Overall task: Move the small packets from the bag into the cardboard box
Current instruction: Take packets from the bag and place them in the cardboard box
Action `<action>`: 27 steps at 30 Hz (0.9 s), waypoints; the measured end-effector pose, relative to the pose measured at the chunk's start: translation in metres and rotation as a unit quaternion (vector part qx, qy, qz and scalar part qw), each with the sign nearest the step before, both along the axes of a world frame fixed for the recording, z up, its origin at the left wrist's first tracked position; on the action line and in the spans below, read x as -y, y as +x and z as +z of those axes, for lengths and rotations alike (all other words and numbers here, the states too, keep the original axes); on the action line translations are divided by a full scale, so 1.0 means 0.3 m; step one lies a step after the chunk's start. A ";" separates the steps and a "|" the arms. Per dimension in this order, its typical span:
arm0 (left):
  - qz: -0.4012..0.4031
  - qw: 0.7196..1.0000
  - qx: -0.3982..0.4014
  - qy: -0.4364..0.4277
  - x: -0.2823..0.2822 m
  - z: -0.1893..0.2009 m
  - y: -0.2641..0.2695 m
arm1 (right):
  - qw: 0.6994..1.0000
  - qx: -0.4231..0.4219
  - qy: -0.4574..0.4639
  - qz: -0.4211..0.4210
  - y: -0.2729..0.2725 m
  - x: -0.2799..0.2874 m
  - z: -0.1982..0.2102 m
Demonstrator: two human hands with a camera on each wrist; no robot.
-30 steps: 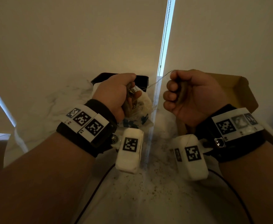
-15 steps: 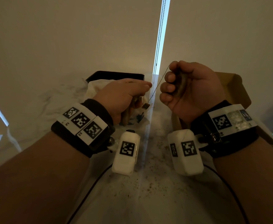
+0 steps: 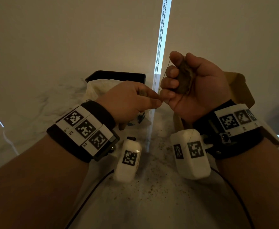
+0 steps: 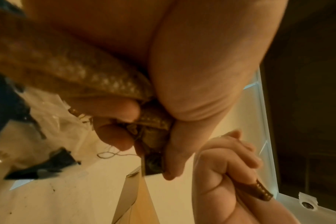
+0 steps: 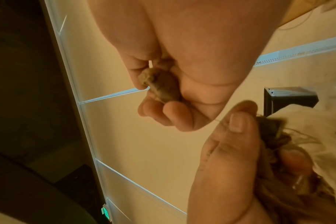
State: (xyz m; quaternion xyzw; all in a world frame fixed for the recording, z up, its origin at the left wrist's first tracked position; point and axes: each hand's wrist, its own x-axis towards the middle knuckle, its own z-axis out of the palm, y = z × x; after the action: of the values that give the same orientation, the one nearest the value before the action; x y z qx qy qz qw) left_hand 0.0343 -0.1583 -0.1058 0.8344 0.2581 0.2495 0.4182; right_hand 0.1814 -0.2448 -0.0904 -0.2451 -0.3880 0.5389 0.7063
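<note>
My right hand point(image 3: 176, 76) is raised over the table and grips one small brown packet point(image 3: 184, 80), seen again in the right wrist view as the packet point(image 5: 160, 87). A thin string point(image 3: 164, 75) runs from it down to my left hand point(image 3: 157, 101), whose thumb and forefinger pinch a small paper tag point(image 4: 153, 163). The left hand also clutches a bunch of brown packets point(image 4: 98, 81) with tangled strings. Behind the left hand lies the clear plastic bag point(image 3: 97, 90). The cardboard box point(image 3: 239, 86) stands open behind my right wrist.
A black tray point(image 3: 115, 76) sits at the back behind the bag. The white marble table point(image 3: 152, 204) is sprinkled with dark crumbs. Closed blinds with a bead chain point(image 3: 160, 38) hang just beyond the table.
My left hand has come up from the bag and moved right to meet the right hand, now pinching the tag. The right hand has lifted its packet higher.
</note>
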 end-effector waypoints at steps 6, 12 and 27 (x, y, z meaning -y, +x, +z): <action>0.068 0.995 0.068 -0.010 -0.004 0.002 -0.001 | 0.999 -0.003 -0.032 -0.020 0.023 0.004 0.011; 0.201 0.952 0.231 -0.023 -0.067 0.025 -0.027 | 0.973 0.144 -0.170 -0.056 0.005 0.008 -0.013; 0.127 0.986 0.103 0.040 -0.055 0.009 -0.022 | 0.998 0.007 0.002 -0.055 0.043 0.024 0.022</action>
State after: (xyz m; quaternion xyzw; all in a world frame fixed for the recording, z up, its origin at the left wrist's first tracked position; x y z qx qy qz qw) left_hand 0.0278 -0.1417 -0.1030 0.7808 0.3074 0.3953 0.3736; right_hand 0.1942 -0.2521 -0.0838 -0.2688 -0.3800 0.4972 0.7322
